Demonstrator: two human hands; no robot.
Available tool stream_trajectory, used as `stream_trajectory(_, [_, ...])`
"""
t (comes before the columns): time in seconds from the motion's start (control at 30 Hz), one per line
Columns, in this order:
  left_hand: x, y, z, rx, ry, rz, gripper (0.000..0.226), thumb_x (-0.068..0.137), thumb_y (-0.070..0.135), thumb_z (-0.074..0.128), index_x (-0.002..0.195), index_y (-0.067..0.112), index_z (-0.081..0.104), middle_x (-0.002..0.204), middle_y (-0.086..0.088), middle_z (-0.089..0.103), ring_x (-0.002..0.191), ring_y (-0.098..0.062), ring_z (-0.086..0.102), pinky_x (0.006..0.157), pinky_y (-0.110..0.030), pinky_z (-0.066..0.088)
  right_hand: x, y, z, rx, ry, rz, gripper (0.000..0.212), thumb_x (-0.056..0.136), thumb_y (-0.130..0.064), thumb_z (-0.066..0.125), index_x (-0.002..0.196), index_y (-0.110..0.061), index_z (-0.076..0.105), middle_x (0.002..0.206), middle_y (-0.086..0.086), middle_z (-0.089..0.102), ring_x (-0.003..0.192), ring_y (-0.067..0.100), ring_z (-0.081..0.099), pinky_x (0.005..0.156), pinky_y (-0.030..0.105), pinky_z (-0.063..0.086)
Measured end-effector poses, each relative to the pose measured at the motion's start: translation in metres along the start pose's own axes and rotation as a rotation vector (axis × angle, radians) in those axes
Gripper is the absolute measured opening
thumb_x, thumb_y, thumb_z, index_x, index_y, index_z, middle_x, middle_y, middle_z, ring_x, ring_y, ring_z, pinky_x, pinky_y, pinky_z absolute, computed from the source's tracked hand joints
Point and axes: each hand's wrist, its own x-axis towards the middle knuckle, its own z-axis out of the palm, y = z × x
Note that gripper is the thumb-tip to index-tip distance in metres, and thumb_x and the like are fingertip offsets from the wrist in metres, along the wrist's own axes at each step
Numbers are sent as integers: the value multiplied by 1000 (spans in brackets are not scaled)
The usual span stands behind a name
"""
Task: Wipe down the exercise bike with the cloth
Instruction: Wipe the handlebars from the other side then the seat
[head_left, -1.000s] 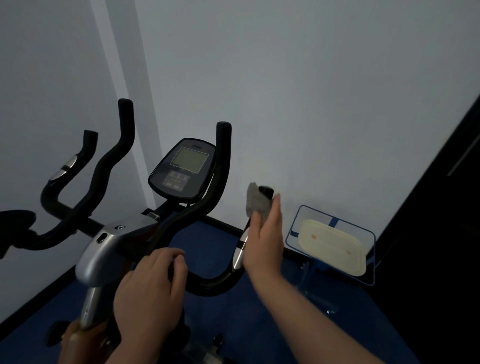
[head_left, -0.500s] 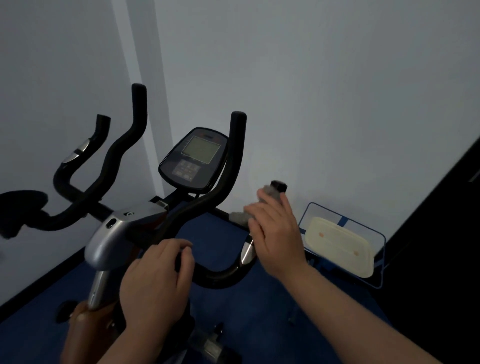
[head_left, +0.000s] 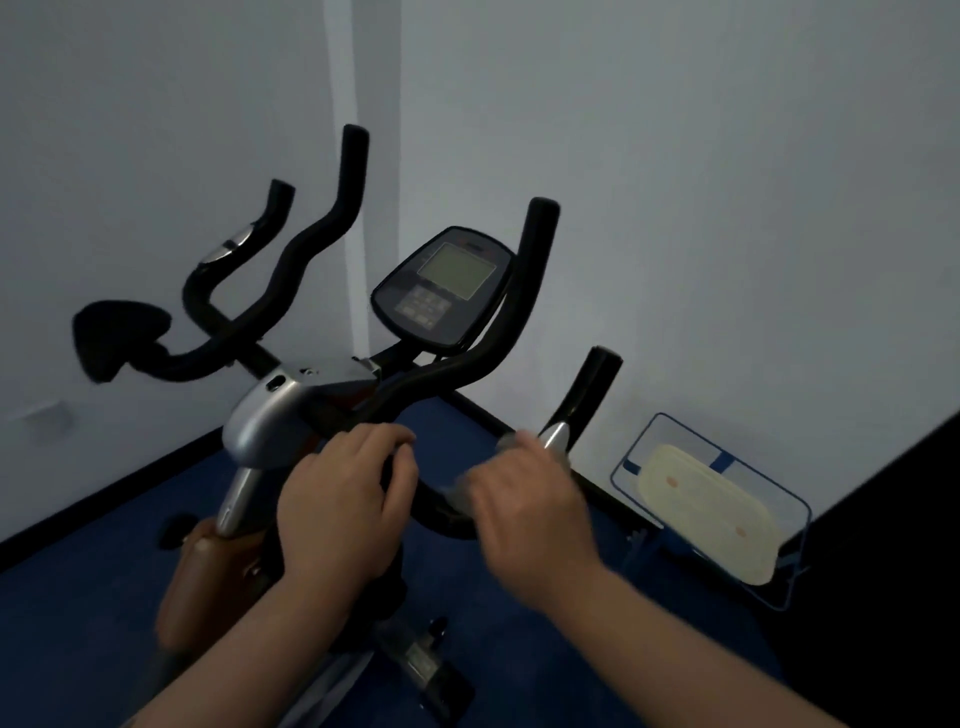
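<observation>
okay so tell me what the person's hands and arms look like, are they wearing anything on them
Both the left hand and the right hand are bare, with no gloves, and no rings or watch can be seen. The forearms are uncovered too: no sleeve shows anywhere up to the bottom edge of the picture. The right hand is blurred, so fine details on it cannot be made out.

The exercise bike (head_left: 291, 415) has black handlebars (head_left: 467, 364) with silver bands, one at three o'clock from the right hand. Its stem housing is silver-grey, the console (head_left: 441, 288) is dark grey with a pale grey-green screen, and the body at seven o'clock is orange-brown. The cloth (head_left: 457, 488) is grey. The floor (head_left: 104, 597) is deep blue, the walls (head_left: 701, 182) pale grey-white with a black skirting. A blue wire-framed rack (head_left: 789, 519) at four o'clock holds a cream panel with two orange dots.
</observation>
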Motion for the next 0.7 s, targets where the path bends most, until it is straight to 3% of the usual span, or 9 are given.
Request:
stream_trajectory(0.13, [-3, 0, -1, -16, 22, 31, 30, 91, 31, 43, 103, 19, 68, 95, 6, 69, 76, -14, 63, 64, -29, 44, 10, -4, -14, 104, -174, -81, 19, 90, -19, 49, 101, -16, 65, 84, -2, 65, 71, 20, 57, 80, 32, 46])
stream_trajectory(0.27, [-26, -12, -6, 50, 131, 9, 26, 91, 26, 44, 99, 21, 68, 95, 7, 67, 88, -11, 57, 78, -21, 31, 14, 28, -38, 76, -287, -219, 24, 95, -29, 48, 100, -23, 70, 94, -10, 66, 87, 11, 61, 98, 34, 40])
stream_trajectory(0.33, [-33, -15, -8, 34, 198, -116, 25, 90, 26, 43, 99, 23, 66, 96, 8, 65, 92, -9, 53, 79, -20, 27, 13, 18, -36, 72, -304, -216, 32, 96, -31, 45, 113, -23, 71, 89, -9, 67, 81, 12, 61, 87, 33, 46])
stream_trajectory(0.4, [-33, -17, -7, 9, 224, -188, 25, 89, 25, 43, 101, 23, 65, 98, 7, 64, 94, -8, 52, 79, -18, 26, 14, -6, -20, -22, -336, -238, 41, 97, -32, 39, 130, -21, 61, 83, -6, 67, 69, 15, 60, 69, 31, 47])
stream_trajectory(0.5, [-34, -17, -5, -4, 233, -205, 25, 90, 25, 42, 103, 22, 64, 102, 8, 64, 95, -6, 50, 80, -16, 27, 28, -29, 1, -52, -401, -113, 48, 102, -37, 32, 148, -23, 28, 94, -5, 64, 69, 20, 59, 60, 31, 34])
stream_trajectory(0.57, [-36, -17, -5, -23, 254, -212, 24, 91, 25, 42, 101, 22, 64, 100, 9, 63, 93, -5, 50, 80, -15, 28, 40, -23, 5, 108, -460, 8, 38, 101, -40, 33, 137, -29, 28, 86, -11, 54, 68, 18, 53, 60, 32, 32])
stream_trajectory(0.63, [-35, -17, -5, -39, 270, -211, 24, 91, 25, 43, 100, 21, 64, 98, 8, 63, 91, -4, 51, 79, -16, 30, 44, -16, -2, 217, -479, -27, 23, 98, -45, 40, 117, -32, 36, 91, -15, 51, 71, 12, 51, 61, 31, 34])
stream_trajectory(0.7, [-34, -18, -5, -50, 273, -211, 23, 91, 25, 43, 99, 22, 64, 97, 10, 63, 89, -3, 50, 79, -16, 32, 38, -7, -14, 221, -462, -119, 22, 93, -53, 42, 105, -34, 40, 93, -19, 50, 76, 3, 46, 67, 23, 33])
